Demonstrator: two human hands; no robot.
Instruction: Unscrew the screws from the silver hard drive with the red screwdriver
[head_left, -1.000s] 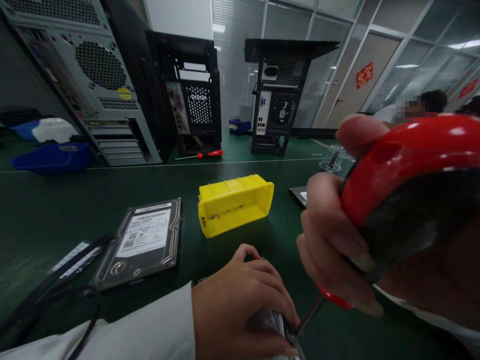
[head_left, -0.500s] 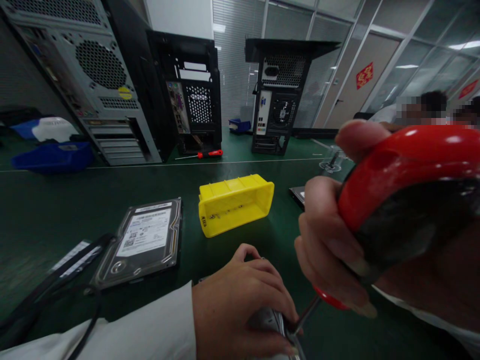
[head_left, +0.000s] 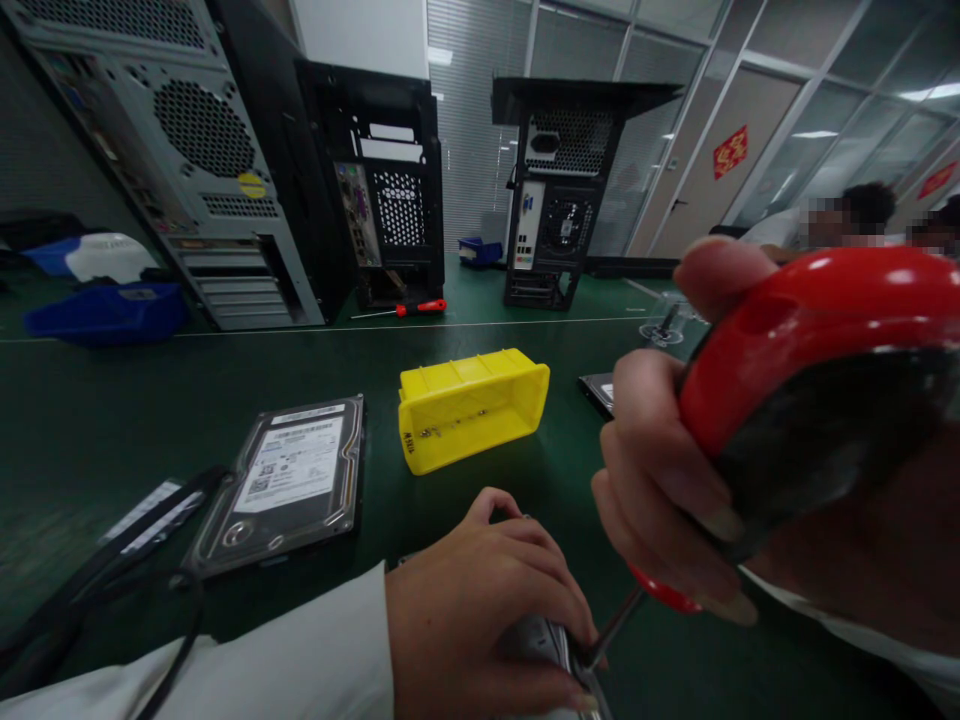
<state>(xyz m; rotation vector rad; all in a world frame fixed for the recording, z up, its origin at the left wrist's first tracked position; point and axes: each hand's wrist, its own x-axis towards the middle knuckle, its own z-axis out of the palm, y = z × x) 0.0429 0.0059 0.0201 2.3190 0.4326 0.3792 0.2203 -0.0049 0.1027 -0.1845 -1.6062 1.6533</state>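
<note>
My left hand (head_left: 495, 610) is closed over a silver hard drive (head_left: 536, 640) at the bottom edge, its fingers pressed around the drive's side and hiding most of it. My right hand (head_left: 667, 480) grips a screwdriver by its thick red and black handle (head_left: 817, 300), which looms large close to the camera. The thin metal shaft (head_left: 619, 628) slants down to the drive's edge, beside my left fingertips. Its tip is hard to make out there. Beyond my left hand, a yellow bin (head_left: 472, 410) lies on its side with a few small screws inside.
On the left lies another hard drive (head_left: 289, 470) near black cables (head_left: 161, 515). A third drive (head_left: 598, 392) shows partly behind my right hand. Computer cases (head_left: 562, 200) stand at the back, with a second red screwdriver (head_left: 420, 308) before them. A blue bin (head_left: 105, 315) sits far left.
Almost nothing differs. The screwdriver handle and my right hand have shifted very slightly; my left hand stays on the drive.
</note>
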